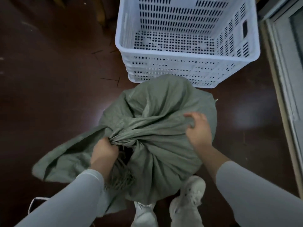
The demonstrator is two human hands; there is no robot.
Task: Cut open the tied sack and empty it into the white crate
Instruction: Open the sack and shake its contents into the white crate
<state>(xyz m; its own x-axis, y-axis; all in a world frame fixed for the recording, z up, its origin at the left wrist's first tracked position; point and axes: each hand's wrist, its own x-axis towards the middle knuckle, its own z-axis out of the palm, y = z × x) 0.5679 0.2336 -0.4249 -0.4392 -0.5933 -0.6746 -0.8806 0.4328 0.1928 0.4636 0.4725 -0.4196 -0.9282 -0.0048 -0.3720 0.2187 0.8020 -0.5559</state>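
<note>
A bulging grey-green woven sack [157, 102] stands on the dark floor in front of my feet. My left hand [103, 153] grips the gathered neck of the sack, where the fabric bunches into tight folds and a frayed edge hangs below. My right hand [197, 126] pinches a fold of the sack's cloth on its right side. Just beyond the sack stands the white perforated crate [186, 66], with nothing inside it. No cutting tool is in view.
My two white shoes [186, 199] stand right behind the sack. A pale door or cabinet frame [282, 66] runs along the right edge. Thin dark strips [113, 80] lie on the brown floor left of the crate. A dark-rimmed object [35, 203] peeks out at the bottom left.
</note>
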